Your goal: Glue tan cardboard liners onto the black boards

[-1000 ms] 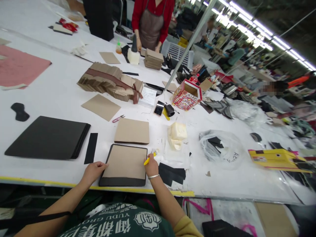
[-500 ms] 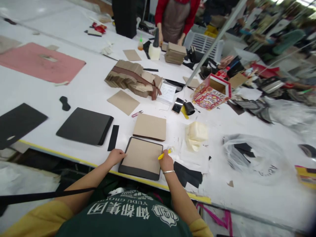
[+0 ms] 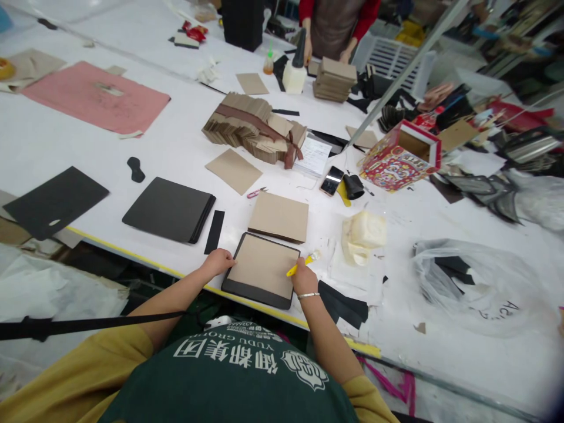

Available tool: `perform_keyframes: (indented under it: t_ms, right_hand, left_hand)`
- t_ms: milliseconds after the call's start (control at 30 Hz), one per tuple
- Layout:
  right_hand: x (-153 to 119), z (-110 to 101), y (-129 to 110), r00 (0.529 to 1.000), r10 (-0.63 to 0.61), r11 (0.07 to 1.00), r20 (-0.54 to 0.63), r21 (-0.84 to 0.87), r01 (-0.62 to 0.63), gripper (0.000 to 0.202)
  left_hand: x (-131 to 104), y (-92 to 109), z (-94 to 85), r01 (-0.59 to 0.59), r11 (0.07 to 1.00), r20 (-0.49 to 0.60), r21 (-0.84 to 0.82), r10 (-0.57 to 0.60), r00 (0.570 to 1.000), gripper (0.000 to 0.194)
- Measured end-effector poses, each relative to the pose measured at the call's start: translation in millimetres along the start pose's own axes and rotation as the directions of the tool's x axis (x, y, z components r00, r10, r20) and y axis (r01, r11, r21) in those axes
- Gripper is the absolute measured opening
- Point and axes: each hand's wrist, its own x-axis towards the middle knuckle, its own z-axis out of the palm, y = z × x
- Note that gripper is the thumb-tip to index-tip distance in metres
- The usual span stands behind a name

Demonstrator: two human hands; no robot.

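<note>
In front of me lies a black sheet (image 3: 259,298) with rounded corners. On top of it rests a tan cardboard panel (image 3: 263,264), leaving a black margin mostly along the near side. My left hand (image 3: 219,262) pinches the left edge of this layered piece. My right hand (image 3: 304,278) is closed around a small brush with a yellow handle (image 3: 292,271), its pale bristles pointing away to the right; this hand is against the right edge of the piece. Just beyond lies a stack of tan cardboard panels (image 3: 279,216).
Left are a stack of black sheets (image 3: 167,208) and a black strip (image 3: 214,232). Right stand a cream-coloured glue block or container (image 3: 365,230) and black scraps (image 3: 346,304). Farther off are snips (image 3: 256,192), a phone (image 3: 332,180) and a patterned box (image 3: 399,158). A co-worker (image 3: 339,23) stands opposite.
The head view has shifted, so the table's contents appear farther right and a little higher. Both hands stay at the edges of the layered piece, the brush still in my right hand.
</note>
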Motion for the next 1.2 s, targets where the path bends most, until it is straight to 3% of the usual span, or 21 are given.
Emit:
perform_keyframes:
  t_ms: [100, 167, 233, 300, 367, 400, 467, 567, 700, 800, 867, 933, 1067, 1200]
  right_hand:
    - [-2.2, -9.1, 3.6, 0.999, -0.002, 0.999, -0.044, -0.035, 0.001, 0.021]
    - [-6.1, -18.7, 11.3, 0.993, 0.012, 1.0, -0.117, -0.013, -0.014, 0.027]
    - [-12.8, -31.5, 21.7, 0.972, 0.054, 0.997, -0.23, 0.059, -0.042, 0.036]
    - [-20.3, -45.7, 30.6, 0.928, 0.093, 0.978, -0.361, 0.208, -0.018, 0.041]
    - [-24.2, -57.5, 32.5, 0.895, 0.112, 0.896, -0.432, 0.433, 0.097, 0.041]
    - [-23.6, -61.2, 29.2, 0.9, 0.106, 0.815, -0.424, 0.555, 0.165, 0.041]
    - [-17.0, -62.3, 13.1, 0.942, 0.072, 0.605, -0.327, 0.765, 0.22, 0.041]
    - [0.9, -48.5, -30.4, 0.989, 0.012, 0.386, -0.146, 0.913, 0.131, 0.032]
    - [21.2, -20.6, -90.7, 0.99, -0.051, 0.348, -0.135, 0.926, 0.144, 0.027]
    - [29.9, -8.3, -105.6, 0.983, -0.075, 0.404, -0.165, 0.897, 0.181, 0.027]
    - [32.1, -5.8, -93.2, 0.983, -0.059, 0.463, -0.175, 0.868, 0.182, 0.025]
    - [29.7, -7.1, -65.8, 0.985, -0.003, 0.512, -0.17, 0.846, 0.148, 0.025]
    - [13.4, -16.2, 0.1, 0.978, 0.148, 0.54, -0.147, 0.841, 0.045, 0.024]
    - [-3.5, -27.2, 38.4, 0.964, 0.216, 0.578, -0.154, 0.816, 0.001, 0.024]
  left_hand:
    - [-6.6, 10.0, -10.9, -0.084, 0.985, -0.051, 0.149, 0.093, 0.994, 0.022]
    - [-12.3, 19.7, -15.1, -0.181, 0.927, -0.117, 0.328, 0.23, 0.966, 0.02]
    - [-17.8, 31.3, -14.0, -0.312, 0.824, -0.137, 0.474, 0.419, 0.898, 0.025]
    - [-21.8, 43.7, -6.9, -0.468, 0.718, -0.091, 0.515, 0.589, 0.803, 0.029]
    - [-23.5, 54.8, 4.7, -0.596, 0.624, -0.022, 0.505, 0.7, 0.714, 0.033]
    - [-23.6, 59.2, 11.0, -0.634, 0.593, 0.017, 0.496, 0.723, 0.69, 0.034]
    - [-22.6, 65.0, 22.4, -0.661, 0.574, 0.082, 0.483, 0.722, 0.687, 0.033]
    - [-20.5, 66.4, 31.9, -0.65, 0.588, 0.12, 0.481, 0.69, 0.713, 0.03]
    - [-18.7, 62.8, 34.3, -0.645, 0.596, 0.139, 0.479, 0.674, 0.726, 0.034]
    - [-17.7, 60.8, 35.8, -0.628, 0.613, 0.144, 0.479, 0.651, 0.745, 0.037]
    - [-16.9, 59.8, 37.1, -0.633, 0.62, 0.145, 0.464, 0.651, 0.745, 0.038]
    - [-15.9, 58.9, 37.7, -0.638, 0.626, 0.146, 0.449, 0.653, 0.743, 0.039]
    - [-13.3, 58.3, 36.7, -0.638, 0.629, 0.169, 0.445, 0.64, 0.749, 0.041]
    - [-13.5, 60.1, 34.1, -0.637, 0.63, 0.187, 0.444, 0.63, 0.754, 0.04]
